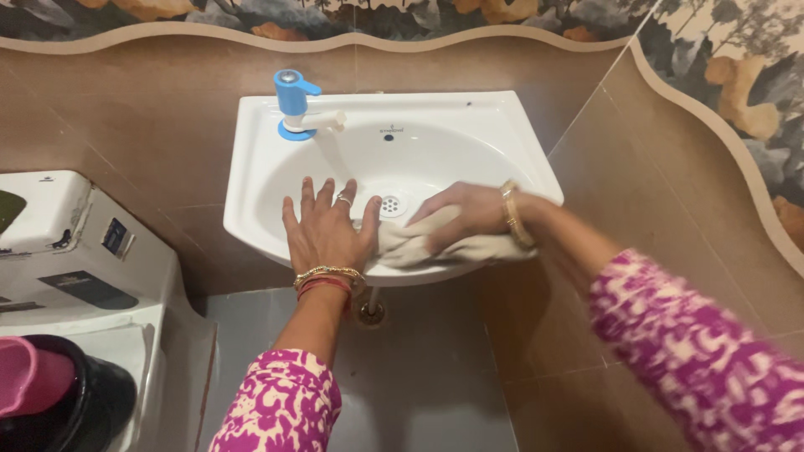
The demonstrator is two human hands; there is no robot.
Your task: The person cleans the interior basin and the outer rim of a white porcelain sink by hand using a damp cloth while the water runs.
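while the right hand (469, 218) presses a beige cloth (435, 244) on the white sink (519, 159) front rim, left hand (327, 230) lies flat, fingers spread, inside. basin looks mostly clean; blue tap (295, 105) area prob. untouched.

Back half of the sink (469, 125) bowl is open, with only the blue tap (295, 105) and its white spout at the back-left corner standing in the way. The front half is blocked: left hand (325, 230) lies flat across the front rim, right hand (466, 216) presses a beige cloth (419, 245) just beside it. White toilet tank (59, 243) closes off the left, the angled tiled wall (670, 167) crowds the sink's right edge.
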